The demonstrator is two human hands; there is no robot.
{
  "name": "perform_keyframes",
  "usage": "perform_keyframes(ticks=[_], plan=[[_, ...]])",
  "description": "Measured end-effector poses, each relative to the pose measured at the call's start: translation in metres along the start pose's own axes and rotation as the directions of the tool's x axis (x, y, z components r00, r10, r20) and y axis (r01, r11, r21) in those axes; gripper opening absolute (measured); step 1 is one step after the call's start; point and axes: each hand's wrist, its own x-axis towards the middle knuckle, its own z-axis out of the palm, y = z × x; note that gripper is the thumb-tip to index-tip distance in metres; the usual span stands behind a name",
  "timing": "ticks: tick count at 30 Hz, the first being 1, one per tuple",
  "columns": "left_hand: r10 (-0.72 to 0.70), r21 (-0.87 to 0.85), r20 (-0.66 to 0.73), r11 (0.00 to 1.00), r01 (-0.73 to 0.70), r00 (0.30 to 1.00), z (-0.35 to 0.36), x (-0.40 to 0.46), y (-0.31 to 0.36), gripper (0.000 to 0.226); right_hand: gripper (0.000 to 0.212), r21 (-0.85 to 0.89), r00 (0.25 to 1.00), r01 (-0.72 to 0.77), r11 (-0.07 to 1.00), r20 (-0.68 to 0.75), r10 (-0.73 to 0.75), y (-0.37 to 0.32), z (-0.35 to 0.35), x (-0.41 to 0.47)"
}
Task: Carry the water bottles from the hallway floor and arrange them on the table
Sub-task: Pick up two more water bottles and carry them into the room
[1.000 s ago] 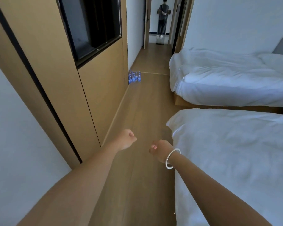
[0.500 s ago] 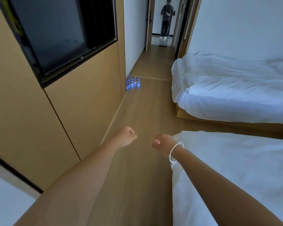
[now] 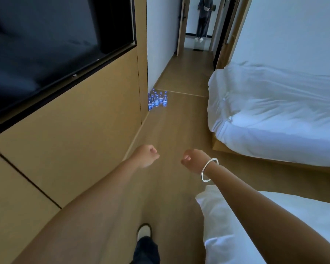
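Bottles against wall edge; floor between; left hand, right hand fisted, empty.

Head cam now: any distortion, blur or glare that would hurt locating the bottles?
Head view: wide-angle bending bows the wall panels and the dark screen at left. Water bottles are small and soft, so the count is unclear. Left hand and right hand are slightly smeared. White bed is bright with a bluish cast; no hard glare on the floor.
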Motion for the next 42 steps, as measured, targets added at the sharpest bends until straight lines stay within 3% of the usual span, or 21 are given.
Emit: perform_keyframes(ticks=[13, 22, 37, 42], plan=[[0.065, 0.007, 0.048, 0.998, -0.066, 0.997, -0.089, 0.286, 0.025, 0.009, 0.028, 0.039, 0.994, -0.081, 0.996, -0.076, 0.083, -0.022, -0.069, 0.256], [0.006, 0.012, 0.139, 1.0, -0.008, 0.99, -0.086, 0.416, 0.022, 0.009, 0.026, 0.082, 0.991, -0.121, 0.989, -0.05, 0.125, -0.011, -0.095, 0.389], [-0.057, -0.061, 0.085, 0.996, 0.063, 0.995, -0.106, 0.705, 0.1, 0.012, 0.023, 0.085, 0.998, -0.067, 0.994, -0.002, 0.067, 0.051, -0.189, 0.686], [-0.101, -0.061, 0.111, 0.992, 0.108, 0.989, -0.105, 0.786, 0.105, 0.009, 0.012, 0.07, 0.997, -0.057, 0.996, 0.064, 0.052, 0.064, -0.209, 0.768]])
